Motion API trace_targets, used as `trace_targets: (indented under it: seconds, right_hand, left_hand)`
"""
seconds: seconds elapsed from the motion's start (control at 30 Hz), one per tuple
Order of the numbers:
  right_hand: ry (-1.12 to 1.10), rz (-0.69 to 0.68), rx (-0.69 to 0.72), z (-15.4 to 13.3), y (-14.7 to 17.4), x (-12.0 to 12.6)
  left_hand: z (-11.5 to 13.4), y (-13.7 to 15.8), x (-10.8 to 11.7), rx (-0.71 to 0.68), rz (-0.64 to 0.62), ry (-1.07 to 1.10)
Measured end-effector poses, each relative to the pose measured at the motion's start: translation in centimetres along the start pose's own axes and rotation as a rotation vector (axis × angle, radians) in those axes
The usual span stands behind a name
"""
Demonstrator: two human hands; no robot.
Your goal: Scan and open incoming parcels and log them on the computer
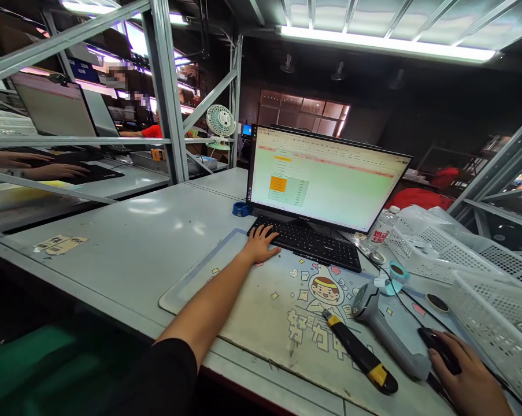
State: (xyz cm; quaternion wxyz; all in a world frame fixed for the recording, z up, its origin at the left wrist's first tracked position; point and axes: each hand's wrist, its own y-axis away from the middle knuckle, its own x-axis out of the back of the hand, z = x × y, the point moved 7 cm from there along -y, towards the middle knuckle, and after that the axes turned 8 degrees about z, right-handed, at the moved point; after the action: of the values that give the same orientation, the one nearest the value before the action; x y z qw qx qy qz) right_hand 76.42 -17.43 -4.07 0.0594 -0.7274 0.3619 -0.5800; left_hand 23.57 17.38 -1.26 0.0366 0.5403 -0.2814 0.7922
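Observation:
My left hand point(261, 242) rests on the left end of a black keyboard point(317, 242), fingers spread over the keys. At the lower right, my right hand point(469, 375) is wrapped over a black computer mouse point(439, 349). Behind the keyboard stands a monitor point(325, 179) showing a spreadsheet with orange cells. Between my hands, a black and yellow utility knife point(358, 352) lies on a cartoon-printed desk mat point(261, 318). A grey barcode scanner point(388, 332) lies between the knife and the mouse.
White plastic baskets point(481, 306) line the right side, near tape rolls point(398, 271) and a bottle point(380, 228). A blue tape roll point(241, 209) sits left of the monitor. Beyond the metal frame point(167, 92), another person's hands point(56, 169) rest at a neighbouring desk.

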Motion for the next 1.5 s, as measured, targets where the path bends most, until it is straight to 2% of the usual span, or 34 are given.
trace_targets:
  seconds: [0.13,0.4,0.83,1.1,1.5]
  right_hand:
    - [0.019,-0.033,-0.039,0.5,0.1,-0.2]
    - [0.016,0.000,0.015,1.3,0.0,-0.8]
    - [0.028,0.019,-0.010,0.8,-0.1,-0.1]
    - [0.024,0.002,-0.054,-0.5,0.0,0.9]
    - [0.023,0.044,0.000,-0.9,0.0,0.7]
  left_hand:
    - [0.1,0.1,0.1,-0.001,-0.009,0.004]
    - [0.1,0.1,0.0,0.010,-0.013,-0.004]
    - [-0.3,-0.1,-0.4,-0.004,0.001,0.004]
    - [-0.2,0.0,-0.2,-0.002,-0.014,0.007]
    - [0.0,0.3,-0.1,0.002,-0.002,-0.002]
